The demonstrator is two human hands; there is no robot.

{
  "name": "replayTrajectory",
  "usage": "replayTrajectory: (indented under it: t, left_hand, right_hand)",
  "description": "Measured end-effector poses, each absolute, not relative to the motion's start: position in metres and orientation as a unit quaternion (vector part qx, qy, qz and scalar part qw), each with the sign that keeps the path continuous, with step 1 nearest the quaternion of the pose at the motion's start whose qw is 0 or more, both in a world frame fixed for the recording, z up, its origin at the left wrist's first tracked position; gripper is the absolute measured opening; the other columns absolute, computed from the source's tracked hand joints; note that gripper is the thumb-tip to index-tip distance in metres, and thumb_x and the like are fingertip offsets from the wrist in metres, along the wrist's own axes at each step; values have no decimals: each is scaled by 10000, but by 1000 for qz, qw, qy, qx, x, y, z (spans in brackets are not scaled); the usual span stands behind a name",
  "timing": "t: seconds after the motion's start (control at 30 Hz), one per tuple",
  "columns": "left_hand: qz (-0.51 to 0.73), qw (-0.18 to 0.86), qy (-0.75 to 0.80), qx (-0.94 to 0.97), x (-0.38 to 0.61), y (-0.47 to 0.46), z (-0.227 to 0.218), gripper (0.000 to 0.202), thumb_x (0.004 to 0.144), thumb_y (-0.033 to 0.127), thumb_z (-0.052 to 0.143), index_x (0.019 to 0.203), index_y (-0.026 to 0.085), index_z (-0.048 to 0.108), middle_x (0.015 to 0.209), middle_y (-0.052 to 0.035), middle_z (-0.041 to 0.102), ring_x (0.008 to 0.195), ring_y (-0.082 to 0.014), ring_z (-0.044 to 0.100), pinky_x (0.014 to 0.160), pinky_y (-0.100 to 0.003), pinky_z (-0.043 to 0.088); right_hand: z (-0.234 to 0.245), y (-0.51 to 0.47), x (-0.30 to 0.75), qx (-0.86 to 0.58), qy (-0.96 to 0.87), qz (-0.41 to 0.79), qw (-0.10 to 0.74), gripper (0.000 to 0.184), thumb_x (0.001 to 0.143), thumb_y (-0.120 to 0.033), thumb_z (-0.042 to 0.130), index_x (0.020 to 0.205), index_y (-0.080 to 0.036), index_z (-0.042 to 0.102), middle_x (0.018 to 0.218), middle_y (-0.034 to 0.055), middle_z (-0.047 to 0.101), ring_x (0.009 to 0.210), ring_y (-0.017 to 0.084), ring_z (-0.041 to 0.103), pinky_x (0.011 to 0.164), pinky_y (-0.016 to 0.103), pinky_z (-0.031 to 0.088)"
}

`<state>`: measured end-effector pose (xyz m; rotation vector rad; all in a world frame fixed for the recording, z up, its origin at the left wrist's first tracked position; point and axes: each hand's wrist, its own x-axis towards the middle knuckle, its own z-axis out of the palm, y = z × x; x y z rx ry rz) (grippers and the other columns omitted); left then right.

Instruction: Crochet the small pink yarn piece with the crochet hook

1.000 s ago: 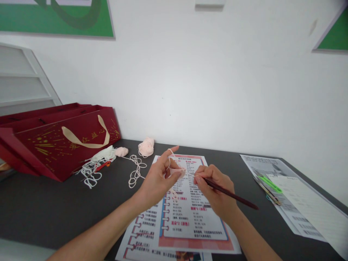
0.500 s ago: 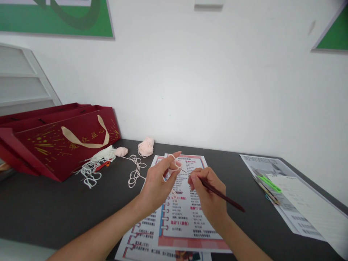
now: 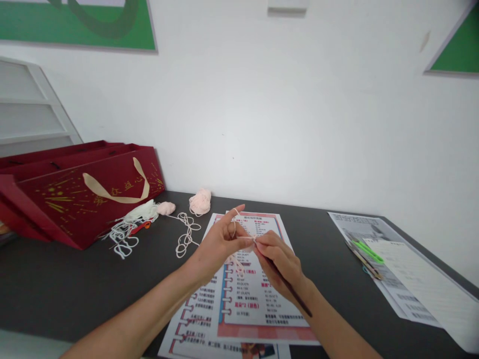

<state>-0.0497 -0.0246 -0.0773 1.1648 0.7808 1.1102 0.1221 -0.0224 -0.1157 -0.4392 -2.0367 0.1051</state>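
Centrally, a small, soft piece of pale pink yarn work [image 3: 247, 244] sits between the two hands, above the printed sheets; its exact shape is mostly hidden by the fingertips. A thin strand [image 3: 235, 228] of the same yarn runs up to the raised left index finger and wraps round it, while a few loose pink loops [image 3: 236, 265] dangle below. The slender, smooth, dark brown handle [image 3: 290, 288] slants down through the right hand, its tapered end sticking out past the wrist.

Both forearms reach in from the bottom edge and converge, with the hands nearly meeting. The left hand [image 3: 219, 242] has its index finger stretched out and its thumb pressed to the yarn work, the other fingers curled. The right hand [image 3: 280, 262] is closed around the handle, thumb and index finger drawn together right at the work.

Beneath lie overlapping glossy paper sheets [image 3: 258, 330] with printed spiral rings. Farther left on the matte black tabletop [image 3: 310, 239] are tangled pale cord [image 3: 185, 234], two fuzzy pink yarn balls [image 3: 200, 202], a stringy white bundle [image 3: 140, 213] and a stiff crimson bag [image 3: 75, 199] with ribbon handles.
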Motion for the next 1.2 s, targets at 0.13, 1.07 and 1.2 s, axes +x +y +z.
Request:
replayTrajectory:
  t: [0.13,1.07,1.2]
  left_hand:
    - [470,682,315,464,-52,-25,-78,846,712,139,715,1430,126,267,674,47,602,658,-99,543,740,-265,391]
    - [488,397,386,674,-62,-15,-88,637,791,199,627,1385,256,404,716,26,611,710,-146,553,790,-342,440]
    - [474,394,385,687,-62,-14,-88,587,805,206,615,1361,257,432,737,18,611,735,-150,562,796,-343,431]
  right_hand:
    - [-119,-18,126,-155,-869,-76,463,273,833,7,492,1003,-205,507,923,101,607,750,172,515,593,316,495]
    - [-103,-34,121,-294,-776,200,520,152,859,-84,514,795,-219,485,722,-8,540,638,122,493,569,249,406]
    - [-102,-33,122,-352,-733,240,530,176,890,-131,495,742,-217,453,638,-30,490,544,104,423,481,230,342]
